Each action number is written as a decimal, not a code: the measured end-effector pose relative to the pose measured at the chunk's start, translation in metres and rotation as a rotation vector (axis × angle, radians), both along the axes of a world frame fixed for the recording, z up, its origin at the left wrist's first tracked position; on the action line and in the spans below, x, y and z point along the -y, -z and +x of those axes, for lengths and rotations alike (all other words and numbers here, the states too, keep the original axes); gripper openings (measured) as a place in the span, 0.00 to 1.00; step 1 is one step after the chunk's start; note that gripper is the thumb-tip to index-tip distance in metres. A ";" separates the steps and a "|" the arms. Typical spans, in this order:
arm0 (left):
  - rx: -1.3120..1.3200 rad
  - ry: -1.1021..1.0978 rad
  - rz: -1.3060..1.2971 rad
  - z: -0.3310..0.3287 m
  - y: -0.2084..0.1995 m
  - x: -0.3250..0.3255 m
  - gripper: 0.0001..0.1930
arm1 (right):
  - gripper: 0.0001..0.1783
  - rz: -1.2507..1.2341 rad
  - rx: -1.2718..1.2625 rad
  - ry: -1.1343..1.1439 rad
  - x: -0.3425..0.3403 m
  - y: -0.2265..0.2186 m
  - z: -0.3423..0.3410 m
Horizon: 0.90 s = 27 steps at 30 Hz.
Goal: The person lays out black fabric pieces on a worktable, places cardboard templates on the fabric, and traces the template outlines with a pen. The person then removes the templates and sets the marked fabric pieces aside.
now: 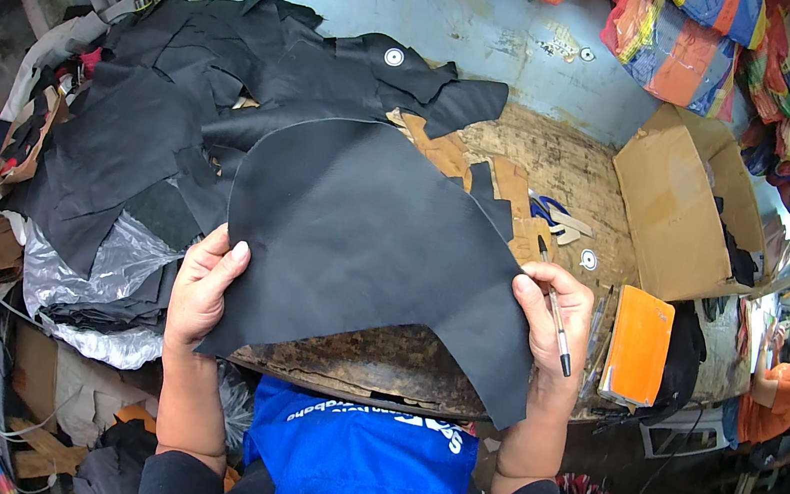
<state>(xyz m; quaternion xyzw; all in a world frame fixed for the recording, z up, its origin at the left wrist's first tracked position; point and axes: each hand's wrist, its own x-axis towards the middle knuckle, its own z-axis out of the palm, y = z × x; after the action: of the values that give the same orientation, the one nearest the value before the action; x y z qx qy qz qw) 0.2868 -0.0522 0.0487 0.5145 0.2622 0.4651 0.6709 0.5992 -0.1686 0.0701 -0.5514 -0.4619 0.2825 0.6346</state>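
A large cut piece of black leather [368,223] is spread between my two hands, above the near edge of the worn wooden table [349,357]. My left hand [197,290] pinches its left edge, thumb on top and fingers behind. On the opposite side, my right hand [567,317] grips the right edge the same way. A ballpoint pen [558,326] with a clear barrel and black ends is also tucked in my right hand, slanting across the fingers. The piece has a rounded far edge and a notched near edge, and it covers part of the table.
Black leather sheets [153,102] are heaped at left, beside clear plastic wrap [101,256]. Blue-handled scissors [548,211] lie among brown pattern pieces [439,147]. At right are an orange book [638,347] and an open cardboard box [668,205]. A person in orange [783,398] sits farther right.
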 end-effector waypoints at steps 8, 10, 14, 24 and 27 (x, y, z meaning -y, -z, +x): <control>0.025 -0.007 -0.052 0.001 0.010 0.000 0.18 | 0.07 -0.050 -0.031 0.002 0.005 0.013 0.008; -0.106 0.033 -0.079 0.001 0.023 -0.003 0.17 | 0.06 -0.125 -0.002 -0.012 0.005 0.036 0.009; -0.817 -0.248 0.216 0.009 0.054 0.003 0.27 | 0.08 -0.395 0.308 0.244 0.009 0.080 0.041; -1.428 0.223 0.904 0.142 0.100 0.066 0.45 | 0.31 -0.637 0.706 0.730 -0.002 0.125 0.094; -1.219 0.538 1.080 0.153 0.107 0.096 0.45 | 0.26 -0.521 0.540 0.774 0.002 0.129 0.104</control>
<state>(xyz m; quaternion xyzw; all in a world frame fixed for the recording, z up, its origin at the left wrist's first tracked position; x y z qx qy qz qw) 0.4394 -0.1481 -0.0580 0.9683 0.1887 -0.0065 0.1635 0.7032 -0.1705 -0.0593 -0.8736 -0.2862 -0.0188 0.3932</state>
